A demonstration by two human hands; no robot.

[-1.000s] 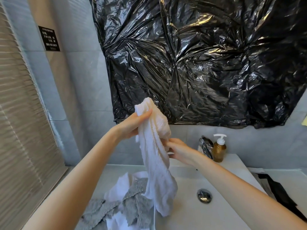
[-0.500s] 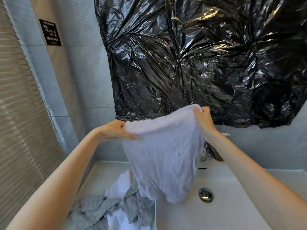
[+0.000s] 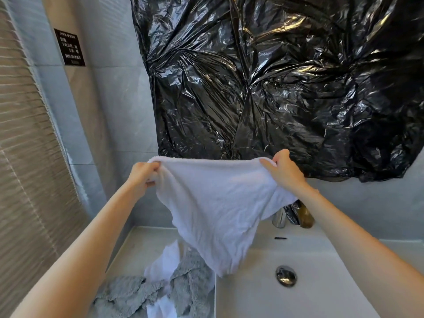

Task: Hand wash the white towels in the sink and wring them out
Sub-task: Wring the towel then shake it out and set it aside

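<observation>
A white towel (image 3: 218, 203) hangs spread out in the air above the white sink (image 3: 321, 271). My left hand (image 3: 143, 174) grips its upper left corner, fingers curled round the cloth. At the upper right corner my right hand (image 3: 283, 171) pinches the top edge. The towel's lower tip dangles just over the sink's left rim. Its body hides most of the chrome tap (image 3: 278, 218).
A heap of grey and white cloths (image 3: 160, 292) lies on the counter left of the sink. The chrome drain plug (image 3: 286, 276) sits in the basin. An amber soap bottle (image 3: 306, 216) stands behind my right wrist. Crumpled black plastic (image 3: 275, 88) covers the wall above.
The towel went from a bunched strip to a spread sheet. My hands have moved further apart along its top edge, and it now hangs wider and slightly higher.
</observation>
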